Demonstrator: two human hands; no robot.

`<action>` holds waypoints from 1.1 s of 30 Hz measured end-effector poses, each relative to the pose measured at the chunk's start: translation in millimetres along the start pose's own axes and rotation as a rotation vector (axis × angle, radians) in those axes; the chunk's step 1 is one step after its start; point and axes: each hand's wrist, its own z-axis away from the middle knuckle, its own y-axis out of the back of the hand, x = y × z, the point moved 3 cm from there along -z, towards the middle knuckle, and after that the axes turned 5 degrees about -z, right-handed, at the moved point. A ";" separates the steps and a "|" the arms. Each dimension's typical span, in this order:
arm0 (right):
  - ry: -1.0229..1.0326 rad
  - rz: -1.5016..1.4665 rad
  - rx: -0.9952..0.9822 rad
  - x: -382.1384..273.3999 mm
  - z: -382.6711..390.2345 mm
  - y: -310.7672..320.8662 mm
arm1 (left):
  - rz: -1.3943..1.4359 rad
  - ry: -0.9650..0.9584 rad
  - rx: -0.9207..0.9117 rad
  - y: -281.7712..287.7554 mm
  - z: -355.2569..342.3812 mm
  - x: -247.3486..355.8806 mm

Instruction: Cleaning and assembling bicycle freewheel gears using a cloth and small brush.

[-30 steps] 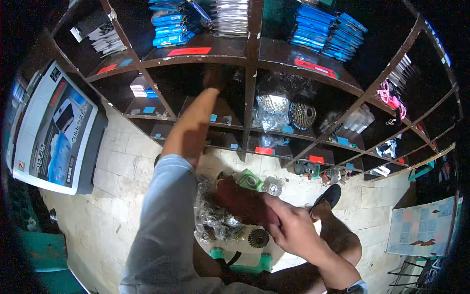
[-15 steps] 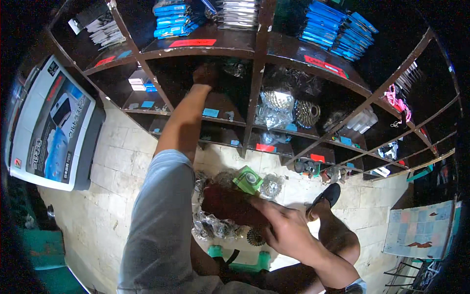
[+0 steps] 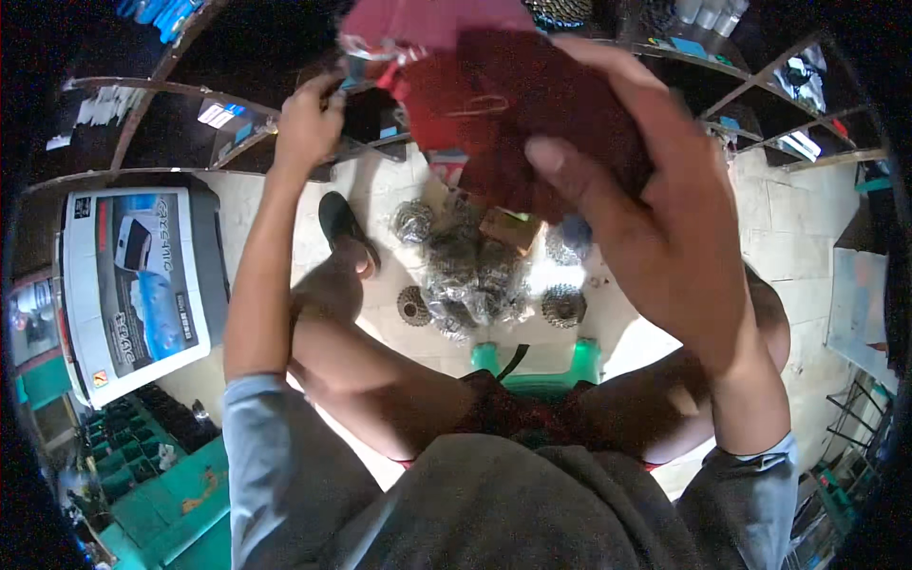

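Note:
My right hand (image 3: 655,199) is raised in front of the shelf, its fingers and thumb wrapped round a bunched dark red cloth (image 3: 532,114). The cloth is blurred at its top and hides much of the shelf behind it. To its left, my left hand (image 3: 309,123) is up near the shelf edge with its fingers curled in; anything between them is too small to make out. On the floor below, between my legs, lies a pile of plastic-wrapped bike parts (image 3: 470,271). Bare cassette sprockets (image 3: 411,306) lie at its left, and another cassette (image 3: 563,306) is at its right.
A dark wooden shelf (image 3: 242,152) with compartments runs across the far side, holding packets and parts. A large printed box (image 3: 138,285) stands at the left, above a green crate-like case (image 3: 176,494). A small green stool (image 3: 541,382) shows beneath me. At the right is a worn pale panel (image 3: 860,313).
My left hand has come out of the shelf compartment. My right hand has lifted the red cloth from above the floor pile to shelf height. The view has shifted.

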 end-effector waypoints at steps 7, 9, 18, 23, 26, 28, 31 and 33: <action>0.239 0.010 0.082 -3.5 -9.0 2.0 | 0.312 0.286 0.109 -95.9 77.9 59.5; 0.258 0.051 0.101 -1.9 -7.4 1.0 | 0.109 0.453 -0.107 -162.4 145.7 88.2; 0.128 0.141 0.107 2.5 1.3 16.2 | 0.001 0.715 -0.579 -265.2 352.1 124.6; 0.100 0.100 0.159 5.3 -0.6 13.2 | 0.258 0.852 -0.525 -252.4 337.8 108.5; 0.050 0.107 0.124 6.4 -5.7 16.3 | 0.304 0.834 -0.351 -258.3 342.9 99.1; 0.075 0.073 0.123 2.2 -9.2 18.5 | 0.420 1.036 -0.334 -271.3 351.1 94.0; 0.166 0.046 0.112 -7.9 -11.6 20.0 | 0.654 1.115 -0.213 -278.1 348.4 97.4; 0.151 -0.013 0.082 -10.9 -12.4 20.3 | 0.637 1.105 -0.153 -264.0 340.9 104.8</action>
